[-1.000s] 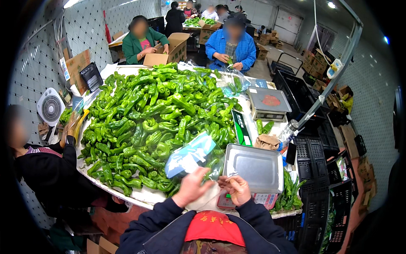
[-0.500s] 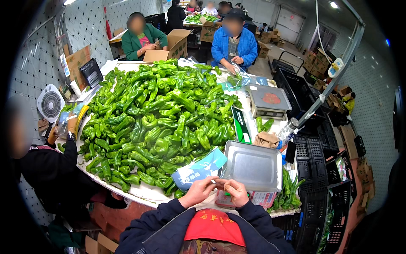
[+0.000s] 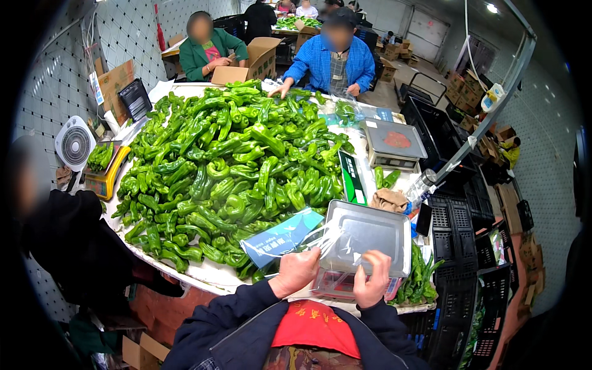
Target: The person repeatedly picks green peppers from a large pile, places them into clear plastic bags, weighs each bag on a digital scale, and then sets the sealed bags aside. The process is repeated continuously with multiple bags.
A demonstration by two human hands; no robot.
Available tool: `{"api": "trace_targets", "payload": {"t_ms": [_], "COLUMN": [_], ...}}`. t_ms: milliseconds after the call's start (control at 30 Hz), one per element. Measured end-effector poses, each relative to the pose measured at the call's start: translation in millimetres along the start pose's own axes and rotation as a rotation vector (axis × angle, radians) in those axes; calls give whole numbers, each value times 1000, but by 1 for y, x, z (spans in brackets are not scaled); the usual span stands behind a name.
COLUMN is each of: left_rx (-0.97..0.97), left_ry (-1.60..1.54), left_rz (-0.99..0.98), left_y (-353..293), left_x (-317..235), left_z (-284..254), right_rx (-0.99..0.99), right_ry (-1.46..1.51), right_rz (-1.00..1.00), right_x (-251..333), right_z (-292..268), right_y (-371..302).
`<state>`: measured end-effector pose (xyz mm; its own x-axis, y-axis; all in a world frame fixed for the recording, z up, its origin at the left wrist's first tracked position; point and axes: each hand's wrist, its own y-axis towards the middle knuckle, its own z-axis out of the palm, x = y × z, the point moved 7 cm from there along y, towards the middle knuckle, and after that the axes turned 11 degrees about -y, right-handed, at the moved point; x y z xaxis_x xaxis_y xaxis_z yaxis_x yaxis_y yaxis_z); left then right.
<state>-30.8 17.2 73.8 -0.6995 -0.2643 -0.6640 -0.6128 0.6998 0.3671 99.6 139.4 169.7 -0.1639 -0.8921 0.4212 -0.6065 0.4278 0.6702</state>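
The left hand (image 3: pixel 298 271) grips a gathered end of a clear bag (image 3: pixel 280 239) with a blue panel. The right hand (image 3: pixel 371 279) is open, thumb apart from fingers, at the near edge of a scale (image 3: pixel 370 237). The bag lies just beyond the left hand – its blue panel beside the peppers (image 3: pixel 231 163), its clear part reaching over the scale's pan. Past the scale are a cloth (image 3: pixel 390 200), a green box (image 3: pixel 351 177) and a second scale (image 3: pixel 394 145). Across the table, a person in blue (image 3: pixel 338 61) reaches to the pile's far edge – beside a person in green (image 3: pixel 209 54).
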Motion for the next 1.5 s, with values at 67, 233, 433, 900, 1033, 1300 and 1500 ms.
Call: {"api": "trace_targets", "payload": {"t_ms": [67,233,433,900,1033,1300,1500], "left_rx": [-4,23,-110,-156,-217,-337,-245], "left_ry": [-85,-156,-126,-245,-373,-1656,-1345], "left_rz": [7,-40,136,304,64,-649,-588], "left_y": [1,6,15,0,2,-28,-71], "left_x": [1,-4,-29,-70,-36,23,35], "left_z": [10,14,-19,-67,-72,-72,-105], "right_rx": [189,443,1441,44,991,506,958], "right_ry": [214,96,-319,-115,-116,317,1318], "right_rz": [-185,-428,-421,-269,-230,-425,409], "right_x": [24,28,-2,11,-26,46,57], "right_z": [0,50,101,72,144,149,188], "right_y": [4,-18,-74,41,-8,-28,-30]}}
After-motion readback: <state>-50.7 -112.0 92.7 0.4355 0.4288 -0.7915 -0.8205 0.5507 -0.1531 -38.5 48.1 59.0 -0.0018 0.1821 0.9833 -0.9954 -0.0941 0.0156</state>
